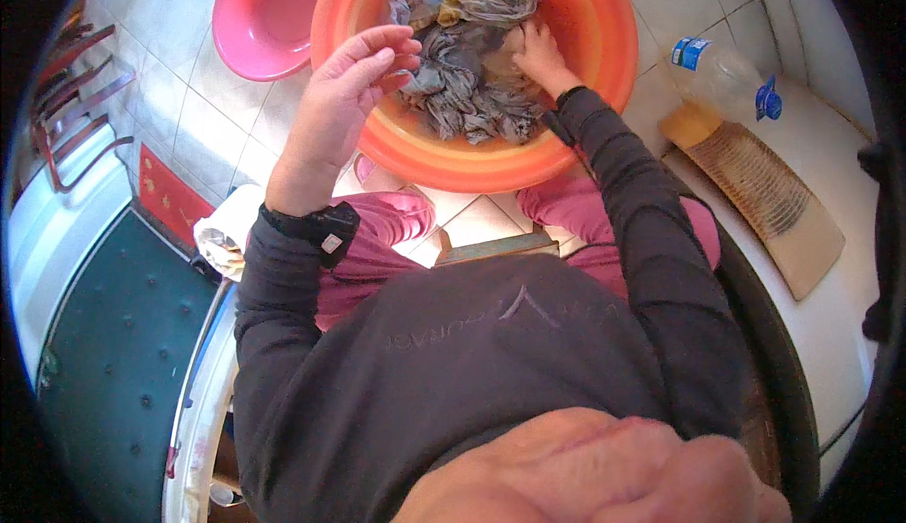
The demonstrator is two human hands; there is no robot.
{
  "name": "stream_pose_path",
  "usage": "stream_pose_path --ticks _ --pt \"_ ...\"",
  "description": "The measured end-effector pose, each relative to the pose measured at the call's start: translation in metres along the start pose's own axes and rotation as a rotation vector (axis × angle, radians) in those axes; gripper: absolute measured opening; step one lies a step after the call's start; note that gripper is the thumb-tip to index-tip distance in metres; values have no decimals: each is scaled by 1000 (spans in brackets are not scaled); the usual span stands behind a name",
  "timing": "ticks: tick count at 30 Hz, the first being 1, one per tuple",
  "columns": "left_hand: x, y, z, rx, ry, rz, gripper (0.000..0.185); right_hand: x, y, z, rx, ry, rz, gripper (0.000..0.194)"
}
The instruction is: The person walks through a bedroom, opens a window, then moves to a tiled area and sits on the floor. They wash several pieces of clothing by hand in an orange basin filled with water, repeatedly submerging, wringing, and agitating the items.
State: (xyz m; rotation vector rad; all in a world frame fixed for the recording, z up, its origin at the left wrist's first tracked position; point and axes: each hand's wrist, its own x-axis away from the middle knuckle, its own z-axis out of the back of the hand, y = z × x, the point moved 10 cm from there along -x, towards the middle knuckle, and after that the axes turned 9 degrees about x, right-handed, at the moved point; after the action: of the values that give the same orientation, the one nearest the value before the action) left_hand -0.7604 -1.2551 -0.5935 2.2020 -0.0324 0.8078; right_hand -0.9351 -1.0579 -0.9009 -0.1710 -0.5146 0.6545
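Note:
A large orange plastic basin point(488, 172) stands on the floor in front of my knees. Wet, crumpled grey fabric point(453, 84) lies in it in murky water, with a yellowish patch near the far side. My left hand point(347, 84) is raised over the basin's left rim, fingers loosely curved and nothing visible in it. Down inside the basin, my right hand point(539, 56) touches the fabric on its right side. Its fingertips are partly hidden, so whether they grip the fabric cannot be told.
A pink basin point(272, 20) sits beside the orange one. To the right are a wooden washboard point(761, 183) and a clear plastic bottle point(729, 77) with a blue cap. Wooden furniture point(78, 98) stands at far left, above a dark green padded surface point(120, 353).

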Motion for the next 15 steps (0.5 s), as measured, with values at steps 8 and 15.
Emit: stream_pose_path --ticks 8,15 --pt "23 24 -40 -188 -157 -122 34 -54 47 11 -309 -64 -255 65" --pt "19 8 -16 -243 -97 -105 42 -16 -11 100 -1233 -77 193 14"
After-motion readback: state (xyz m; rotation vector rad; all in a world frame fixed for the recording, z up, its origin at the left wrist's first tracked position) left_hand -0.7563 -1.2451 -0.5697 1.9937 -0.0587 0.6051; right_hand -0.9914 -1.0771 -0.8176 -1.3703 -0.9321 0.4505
